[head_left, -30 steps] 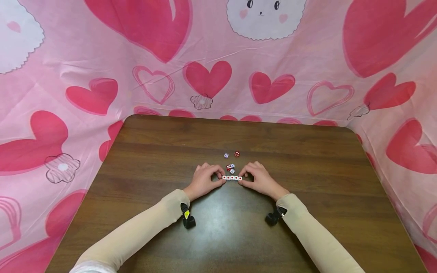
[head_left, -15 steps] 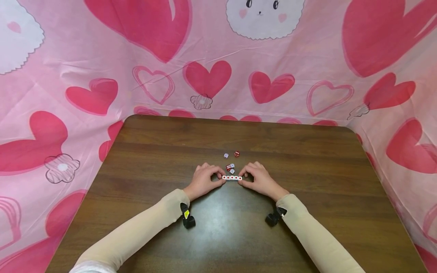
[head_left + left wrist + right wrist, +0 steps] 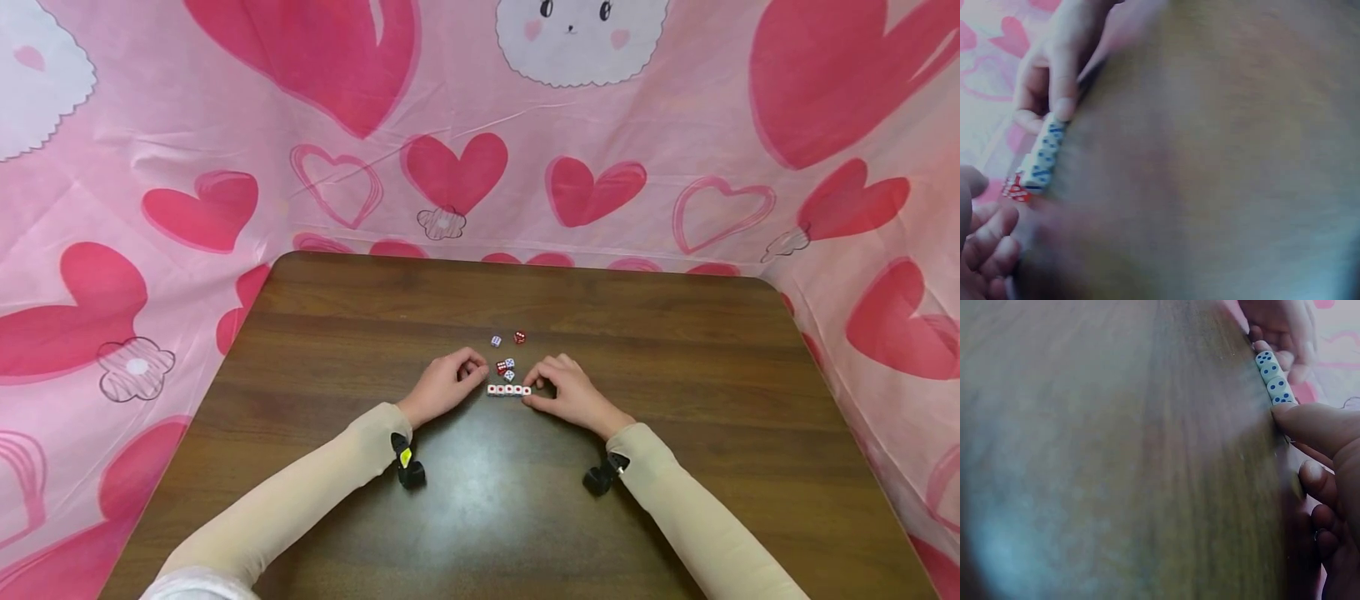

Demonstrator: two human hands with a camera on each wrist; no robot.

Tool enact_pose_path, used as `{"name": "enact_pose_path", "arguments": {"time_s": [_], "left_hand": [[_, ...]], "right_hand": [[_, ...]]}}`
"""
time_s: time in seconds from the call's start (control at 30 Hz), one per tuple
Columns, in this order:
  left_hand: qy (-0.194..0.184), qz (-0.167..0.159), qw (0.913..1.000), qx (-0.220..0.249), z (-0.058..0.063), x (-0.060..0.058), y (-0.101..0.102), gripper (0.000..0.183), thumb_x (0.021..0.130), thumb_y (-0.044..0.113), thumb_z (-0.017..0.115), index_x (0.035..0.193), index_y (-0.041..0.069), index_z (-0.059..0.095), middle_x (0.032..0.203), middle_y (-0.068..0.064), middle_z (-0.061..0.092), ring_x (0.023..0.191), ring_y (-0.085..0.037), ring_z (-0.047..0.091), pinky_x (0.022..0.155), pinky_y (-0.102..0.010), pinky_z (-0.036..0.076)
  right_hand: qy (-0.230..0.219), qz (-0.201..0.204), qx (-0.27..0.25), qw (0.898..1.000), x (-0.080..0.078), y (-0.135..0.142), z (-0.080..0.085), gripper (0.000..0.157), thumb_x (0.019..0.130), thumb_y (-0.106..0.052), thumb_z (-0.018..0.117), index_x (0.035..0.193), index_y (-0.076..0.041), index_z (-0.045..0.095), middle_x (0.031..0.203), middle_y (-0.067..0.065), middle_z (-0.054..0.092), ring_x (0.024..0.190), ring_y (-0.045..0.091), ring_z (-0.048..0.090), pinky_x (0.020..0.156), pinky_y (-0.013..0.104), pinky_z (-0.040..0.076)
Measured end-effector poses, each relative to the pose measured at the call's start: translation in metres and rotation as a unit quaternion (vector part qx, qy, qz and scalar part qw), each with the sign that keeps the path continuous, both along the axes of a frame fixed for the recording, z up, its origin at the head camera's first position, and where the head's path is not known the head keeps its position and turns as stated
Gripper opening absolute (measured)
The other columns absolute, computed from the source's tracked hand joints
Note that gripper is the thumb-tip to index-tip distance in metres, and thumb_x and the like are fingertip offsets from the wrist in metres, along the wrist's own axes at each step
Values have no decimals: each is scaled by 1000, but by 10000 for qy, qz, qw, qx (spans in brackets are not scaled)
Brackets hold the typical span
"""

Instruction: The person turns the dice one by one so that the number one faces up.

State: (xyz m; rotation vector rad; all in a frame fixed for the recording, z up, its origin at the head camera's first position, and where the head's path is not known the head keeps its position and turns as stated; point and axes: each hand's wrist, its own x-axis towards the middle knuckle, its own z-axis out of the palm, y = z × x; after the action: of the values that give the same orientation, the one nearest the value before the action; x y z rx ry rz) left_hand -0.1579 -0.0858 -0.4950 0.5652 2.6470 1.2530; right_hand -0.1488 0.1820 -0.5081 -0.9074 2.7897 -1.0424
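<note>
Row of white dice (image 3: 509, 390): five in a line on the table (image 3: 360, 325), between the two hands, red single pips up, faces butted together or nearly so. Right hand (image 3: 576, 393) has thumb and index pinching the end die on its own side. Left hand (image 3: 441, 385) is released, fingers loosely bent just beside the other end, holding nothing, small gap to the row. Handling, my read: light, rigid hard plastic, smooth and a bit slick, not fragile. Weak point is the joints: nothing visible binds the dice, so a one-end pull likely splits the row. Best hold is both end faces, squeezed inward evenly. Just beyond the row, between the fingertips: a red die (image 3: 502, 367) and two white dice (image 3: 510, 363). Further out past both hands: a purplish-white die (image 3: 496, 341) and another red die (image 3: 520, 337). View differences: head view gives top pips and all the loose dice; right wrist view gives blue pips on the near faces, which head view barely resolves, with the thumb covering the end one. Left wrist view is blurry but shows the left fingertips bare.
</note>
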Motion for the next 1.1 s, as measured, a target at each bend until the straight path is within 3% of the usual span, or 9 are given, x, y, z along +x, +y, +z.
{"name": "enact_pose_path", "arguments": {"time_s": [0.27, 0.4, 0.53, 0.8, 0.97, 1.1], "left_hand": [[35, 120, 9991, -414, 12, -25, 5, 9, 99, 17, 70, 105, 11, 72, 92, -1, 70, 82, -14, 61, 78, -33, 51], [19, 97, 9995, -284, 13, -40, 11, 13, 98, 15, 71, 107, 7, 70, 93, -5, 71, 84, -18, 64, 80, -35, 52], [-117, 284, 9991, -308, 11, -51, 16, 17, 99, 20, 72, 109, 8, 69, 94, -4, 71, 85, -18, 64, 80, -35, 51], [-234, 616, 9927, -1012, 9, -54, 25, 22, 98, 39, 71, 106, 18, 70, 90, 6, 71, 81, -13, 65, 72, -37, 47], [-230, 748, 9903, -1149, 11, -53, 28, 21, 98, 41, 72, 99, 20, 70, 85, 6, 69, 76, -12, 63, 69, -36, 44], [-230, 665, 9909, -1146, 12, -53, 27, 20, 97, 40, 73, 97, 20, 71, 86, 6, 69, 77, -12, 62, 70, -36, 43]], "right_hand": [[40, 42, 75, 10000, -1, -1, 2, 20, 85, -23, 87, 95, -20, 70, 84, -9, 55, 86, 14, 44, 84, 38, 36], [29, 37, 71, 10000, -1, 0, 2, 20, 84, -23, 87, 94, -21, 69, 84, -9, 55, 86, 13, 44, 84, 38, 36], [1, 49, 71, 10000, -2, 0, 2, 20, 84, -23, 87, 94, -22, 69, 84, -10, 55, 86, 12, 43, 84, 37, 36], [-40, 42, 52, 10000, -1, 1, 1, 20, 85, -24, 87, 95, -23, 69, 85, -12, 54, 87, 11, 42, 85, 37, 36], [-56, 51, 67, 9999, -1, 1, -1, 20, 86, -25, 86, 95, -23, 69, 85, -12, 54, 87, 11, 42, 85, 37, 36], [-82, 29, 92, 9999, -1, 1, -1, 19, 86, -26, 86, 96, -24, 69, 85, -13, 54, 87, 10, 42, 85, 38, 36]]}}
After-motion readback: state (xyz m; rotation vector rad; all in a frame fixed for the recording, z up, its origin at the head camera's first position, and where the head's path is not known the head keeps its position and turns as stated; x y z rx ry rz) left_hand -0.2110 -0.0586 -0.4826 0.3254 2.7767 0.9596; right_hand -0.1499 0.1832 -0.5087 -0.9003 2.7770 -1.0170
